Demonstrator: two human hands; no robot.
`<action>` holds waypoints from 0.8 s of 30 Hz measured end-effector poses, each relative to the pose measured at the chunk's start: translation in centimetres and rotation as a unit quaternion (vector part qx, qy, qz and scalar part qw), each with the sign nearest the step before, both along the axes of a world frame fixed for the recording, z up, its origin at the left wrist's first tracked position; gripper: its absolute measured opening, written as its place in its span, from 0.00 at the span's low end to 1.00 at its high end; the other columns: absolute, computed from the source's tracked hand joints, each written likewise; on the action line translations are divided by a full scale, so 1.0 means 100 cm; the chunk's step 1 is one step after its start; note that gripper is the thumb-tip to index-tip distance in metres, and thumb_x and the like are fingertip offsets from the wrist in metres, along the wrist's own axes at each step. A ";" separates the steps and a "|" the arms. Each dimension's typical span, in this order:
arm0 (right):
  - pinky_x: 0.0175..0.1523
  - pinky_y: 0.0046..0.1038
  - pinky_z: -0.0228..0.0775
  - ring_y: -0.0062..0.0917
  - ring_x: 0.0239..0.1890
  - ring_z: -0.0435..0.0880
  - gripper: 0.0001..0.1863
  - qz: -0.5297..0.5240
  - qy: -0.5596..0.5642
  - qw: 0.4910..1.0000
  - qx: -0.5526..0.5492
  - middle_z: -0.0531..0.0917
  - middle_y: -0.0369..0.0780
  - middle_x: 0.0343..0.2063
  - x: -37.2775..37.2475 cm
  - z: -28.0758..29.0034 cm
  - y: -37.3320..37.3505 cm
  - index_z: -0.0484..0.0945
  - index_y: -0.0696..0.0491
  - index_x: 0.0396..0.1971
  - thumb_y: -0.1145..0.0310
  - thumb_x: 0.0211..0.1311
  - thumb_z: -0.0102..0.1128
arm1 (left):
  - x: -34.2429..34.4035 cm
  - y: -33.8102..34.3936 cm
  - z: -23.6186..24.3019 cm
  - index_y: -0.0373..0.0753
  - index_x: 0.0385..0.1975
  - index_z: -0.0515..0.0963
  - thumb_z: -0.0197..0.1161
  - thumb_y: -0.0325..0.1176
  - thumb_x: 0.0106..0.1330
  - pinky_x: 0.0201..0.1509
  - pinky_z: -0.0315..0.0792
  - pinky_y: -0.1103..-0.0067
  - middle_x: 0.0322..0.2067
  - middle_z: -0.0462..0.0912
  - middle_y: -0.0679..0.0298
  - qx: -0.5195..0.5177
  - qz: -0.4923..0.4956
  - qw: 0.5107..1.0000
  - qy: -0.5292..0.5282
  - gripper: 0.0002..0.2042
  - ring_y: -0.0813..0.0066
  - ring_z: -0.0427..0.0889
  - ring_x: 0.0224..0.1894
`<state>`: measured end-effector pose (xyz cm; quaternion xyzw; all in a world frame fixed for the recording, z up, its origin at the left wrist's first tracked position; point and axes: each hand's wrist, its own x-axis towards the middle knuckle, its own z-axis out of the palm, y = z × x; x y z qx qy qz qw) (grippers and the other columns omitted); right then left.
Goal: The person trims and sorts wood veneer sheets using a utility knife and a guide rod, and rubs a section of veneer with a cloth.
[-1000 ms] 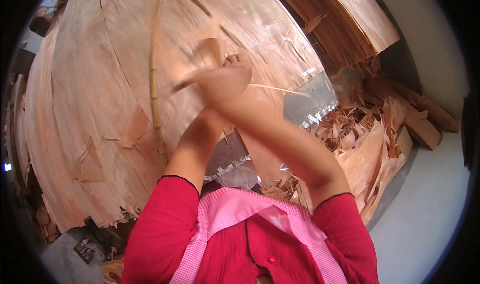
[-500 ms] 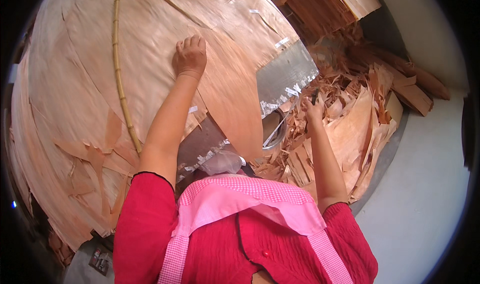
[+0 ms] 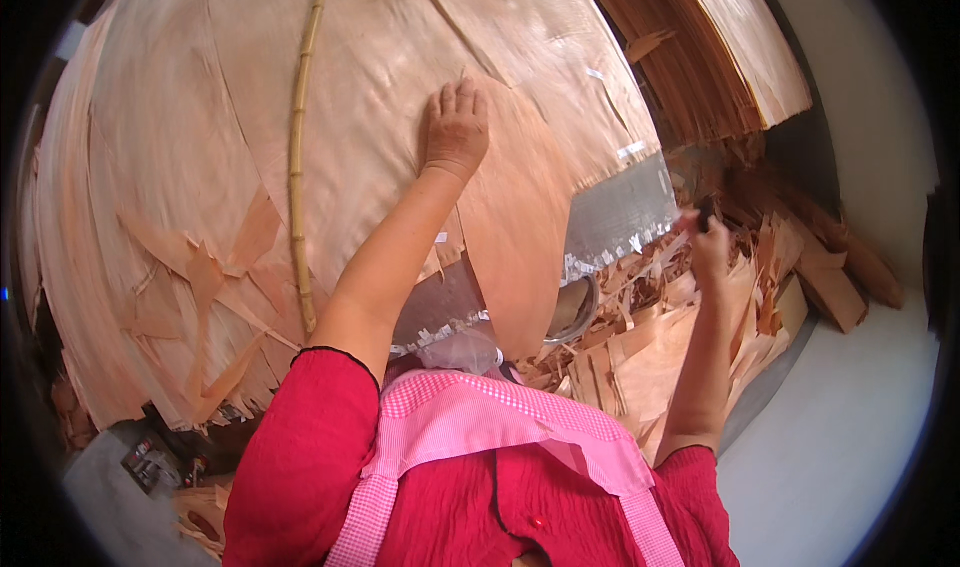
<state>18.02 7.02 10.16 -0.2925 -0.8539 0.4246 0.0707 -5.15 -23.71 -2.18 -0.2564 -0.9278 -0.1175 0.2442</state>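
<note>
My left hand (image 3: 457,127) lies palm down on a large pale-brown wood veneer sheet (image 3: 370,157), fingers stretched out and slightly apart. Its fingertips rest beside the top of a narrower, darker veneer piece (image 3: 515,217) that tapers over the sheet's front edge. Off the right corner of a grey metal plate (image 3: 620,217), my right hand (image 3: 710,247) is closed around a small black tool (image 3: 706,210), whose kind is blurred. Bits of white tape (image 3: 600,261) line the plate's edge. A long bamboo stick (image 3: 297,157) lies on the sheet, left of my left arm.
Torn veneer scraps (image 3: 640,357) are heaped below and right of the plate, around a round metal bowl (image 3: 580,312). A thick veneer stack (image 3: 690,57) stands at the far right, beside a pale wall. More loose strips (image 3: 205,277) lie at the left.
The view has shifted, so the veneer and both hands appear farther right. The white strip that hung across the bowl no longer shows. My left hand stays on the veneer.
</note>
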 end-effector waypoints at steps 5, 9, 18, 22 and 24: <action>0.24 0.19 0.63 0.16 0.18 0.71 0.08 0.159 -0.034 0.984 -0.076 0.74 0.34 0.17 -0.152 0.022 -0.059 0.75 0.59 0.26 0.70 0.57 0.56 | 0.001 0.005 0.000 0.33 0.41 0.71 0.47 0.27 0.56 0.57 0.63 0.70 0.48 0.71 0.56 0.053 -0.018 0.998 -0.032 0.13 0.59 0.67 0.52; 0.21 0.18 0.64 0.17 0.16 0.72 0.09 0.334 -0.082 0.929 -0.136 0.76 0.36 0.16 -0.251 -0.010 -0.131 0.76 0.60 0.29 0.68 0.56 0.56 | -0.004 0.003 -0.005 0.34 0.40 0.73 0.48 0.27 0.56 0.55 0.64 0.71 0.46 0.73 0.57 0.070 -0.002 0.997 -0.019 0.13 0.61 0.68 0.52; 0.17 0.22 0.60 0.20 0.11 0.68 0.15 0.470 -0.193 0.859 -0.060 0.72 0.36 0.11 -0.347 -0.068 -0.149 0.74 0.59 0.16 0.63 0.52 0.59 | -0.015 0.006 0.009 0.38 0.25 0.72 0.50 0.31 0.55 0.56 0.61 0.67 0.38 0.73 0.56 0.014 -0.025 0.999 -0.038 0.05 0.60 0.68 0.51; 0.16 0.23 0.60 0.21 0.10 0.69 0.16 0.495 -0.178 0.850 0.002 0.73 0.38 0.10 -0.354 -0.075 -0.151 0.75 0.60 0.14 0.63 0.51 0.60 | -0.019 0.008 0.006 0.36 0.29 0.70 0.54 0.32 0.54 0.55 0.63 0.66 0.41 0.72 0.52 0.020 -0.025 0.998 -0.056 0.07 0.56 0.69 0.49; 0.16 0.23 0.60 0.21 0.10 0.69 0.16 0.493 -0.191 0.849 0.007 0.73 0.38 0.10 -0.354 -0.074 -0.147 0.75 0.60 0.14 0.63 0.51 0.60 | -0.019 0.010 0.007 0.36 0.32 0.69 0.54 0.32 0.55 0.54 0.63 0.66 0.43 0.71 0.51 0.032 -0.014 0.997 -0.070 0.09 0.55 0.69 0.49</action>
